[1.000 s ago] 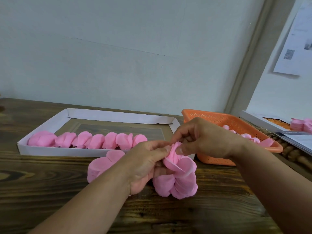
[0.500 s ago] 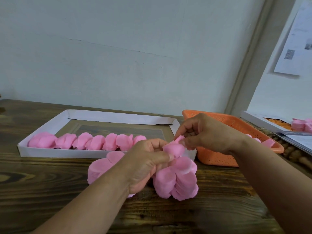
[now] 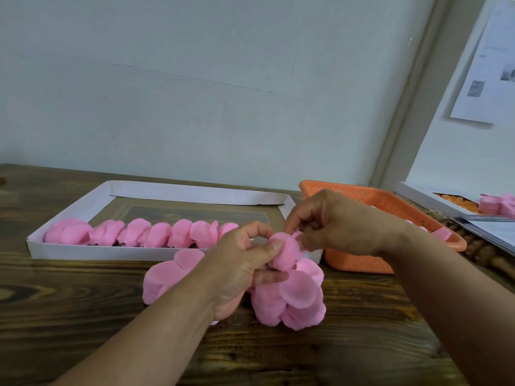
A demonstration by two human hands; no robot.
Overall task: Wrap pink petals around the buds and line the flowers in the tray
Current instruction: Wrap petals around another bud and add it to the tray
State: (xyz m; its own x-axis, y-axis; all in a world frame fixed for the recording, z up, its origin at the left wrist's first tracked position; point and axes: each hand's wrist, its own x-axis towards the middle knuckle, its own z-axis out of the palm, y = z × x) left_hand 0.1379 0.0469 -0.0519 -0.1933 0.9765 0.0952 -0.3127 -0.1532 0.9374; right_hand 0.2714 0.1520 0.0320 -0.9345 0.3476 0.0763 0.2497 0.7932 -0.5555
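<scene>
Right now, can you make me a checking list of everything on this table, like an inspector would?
Surface: dark wooden table, visible grain.
Job's things: white tray with a row of pink flowers along its near side; loose pink petals stacked on the table; a half-wrapped flower between both hands.
Clutter: orange basket beside the tray; another box at far right.
Grippers: left hand grips the flower; right hand pinches a petal against it.
Cables: nothing seen.
Surroundings: pale wall, paper sheet pinned up.
</scene>
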